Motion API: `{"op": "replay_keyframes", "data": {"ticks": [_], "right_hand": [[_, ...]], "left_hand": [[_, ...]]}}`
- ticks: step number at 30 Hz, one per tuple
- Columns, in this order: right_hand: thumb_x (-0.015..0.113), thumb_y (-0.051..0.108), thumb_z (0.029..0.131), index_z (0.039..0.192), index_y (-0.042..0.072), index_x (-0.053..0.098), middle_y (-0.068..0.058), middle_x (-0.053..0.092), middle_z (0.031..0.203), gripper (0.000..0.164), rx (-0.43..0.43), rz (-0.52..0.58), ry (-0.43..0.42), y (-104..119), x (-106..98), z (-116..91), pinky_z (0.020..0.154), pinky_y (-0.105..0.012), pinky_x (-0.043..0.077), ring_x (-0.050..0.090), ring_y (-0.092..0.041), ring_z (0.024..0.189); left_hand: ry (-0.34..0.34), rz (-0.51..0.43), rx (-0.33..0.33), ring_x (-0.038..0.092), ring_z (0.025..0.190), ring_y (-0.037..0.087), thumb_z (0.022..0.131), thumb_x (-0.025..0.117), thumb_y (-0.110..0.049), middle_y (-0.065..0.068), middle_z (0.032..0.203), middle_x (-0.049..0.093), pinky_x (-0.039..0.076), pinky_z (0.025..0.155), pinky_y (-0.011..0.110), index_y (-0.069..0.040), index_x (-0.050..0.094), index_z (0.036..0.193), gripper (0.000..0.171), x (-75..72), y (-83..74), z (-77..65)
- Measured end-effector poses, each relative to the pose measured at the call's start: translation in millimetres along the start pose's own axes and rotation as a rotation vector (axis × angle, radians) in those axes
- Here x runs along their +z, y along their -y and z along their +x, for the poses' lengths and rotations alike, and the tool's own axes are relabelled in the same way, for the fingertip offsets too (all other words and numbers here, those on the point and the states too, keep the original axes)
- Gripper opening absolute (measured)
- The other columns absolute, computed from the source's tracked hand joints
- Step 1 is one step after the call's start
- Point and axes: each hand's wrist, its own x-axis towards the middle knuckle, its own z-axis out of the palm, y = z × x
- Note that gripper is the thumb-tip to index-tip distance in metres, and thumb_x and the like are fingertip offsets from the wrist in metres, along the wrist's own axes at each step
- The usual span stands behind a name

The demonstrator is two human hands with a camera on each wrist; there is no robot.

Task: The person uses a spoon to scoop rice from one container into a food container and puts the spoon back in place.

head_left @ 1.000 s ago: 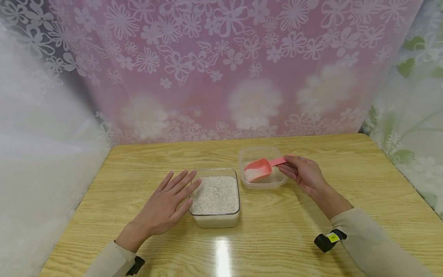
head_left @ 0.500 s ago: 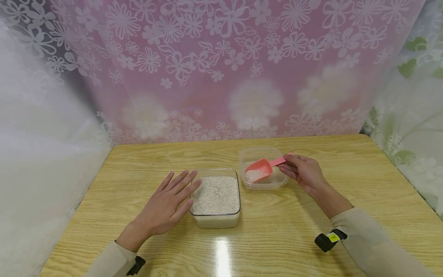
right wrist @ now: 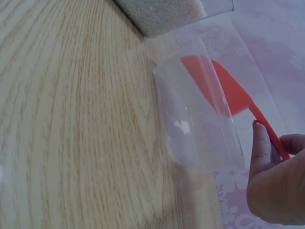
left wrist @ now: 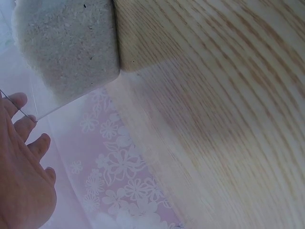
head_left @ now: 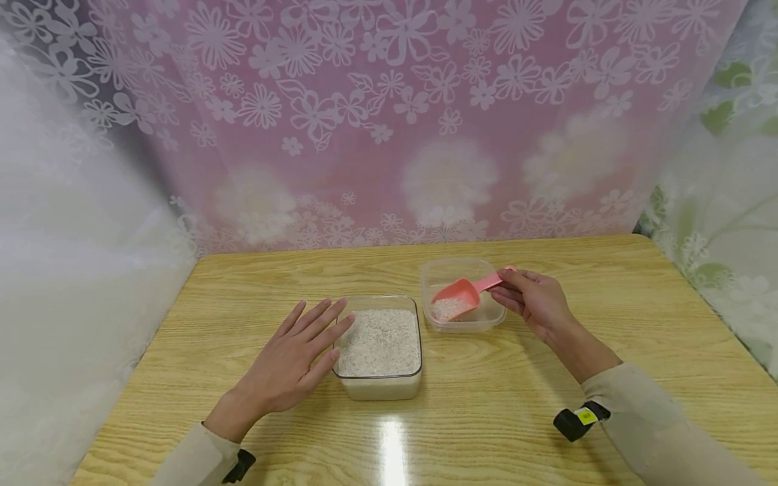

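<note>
One big pink cloth [head_left: 425,101] with white flowers hangs at the back, behind a wooden worktop [head_left: 498,418] with wavy lines. On the worktop sits a glass box [head_left: 381,389], full of white rice [head_left: 379,341] almost to the top. Just beside it, a bit farther back and to the right, is a smaller see-through tub [head_left: 464,327]. The left hand [head_left: 286,361] has its fingers out straight with small gaps between them, touching the left rim of the glass box. The right hand [head_left: 537,304] pinches the handle of a pink scoop [head_left: 467,294] with thumb and fingers. The scoop leans with its wide end low in the tub and its handle sticking up over the right edge. Some white grains [head_left: 448,308] lie in the scoop.
</note>
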Motion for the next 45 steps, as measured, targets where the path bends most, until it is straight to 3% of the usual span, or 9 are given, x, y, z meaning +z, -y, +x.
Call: {"op": "replay_keyframes", "data": {"ticks": [13,24,45], "right_hand": [[0.062,0.012,0.094,0.100,-0.001,0.062,-0.010,0.071,0.086,0.014,-0.054,-0.100,-0.022,1.7,6.9,-2.6,0.078,-0.028,0.055,0.070,-0.017,0.079],[0.060,0.011,0.095,0.112,-0.007,0.056,-0.009,0.071,0.088,0.025,-0.057,-0.117,-0.025,2.2,4.6,-1.7,0.079,-0.029,0.055,0.070,-0.018,0.081],[0.062,0.017,0.094,0.113,-0.002,0.061,-0.006,0.070,0.090,0.027,-0.062,-0.220,-0.016,5.6,-2.7,0.3,0.080,-0.027,0.055,0.070,-0.016,0.082]], "left_hand": [[0.000,-0.002,0.001,0.021,0.142,0.026,0.104,0.035,-0.037,0.002,0.157,0.023,0.008,0.116,0.047,-0.018,0.034,0.150,0.050,-0.6,-0.8,0.1],[0.000,-0.007,-0.001,0.020,0.142,0.024,0.103,0.037,-0.036,0.002,0.157,0.023,0.008,0.116,0.047,-0.018,0.034,0.151,0.050,1.1,-0.4,-1.4],[-0.010,-0.014,0.003,0.021,0.142,0.024,0.104,0.037,-0.035,0.002,0.156,0.023,0.008,0.116,0.047,-0.018,0.034,0.150,0.050,2.3,0.6,-0.5]]}}
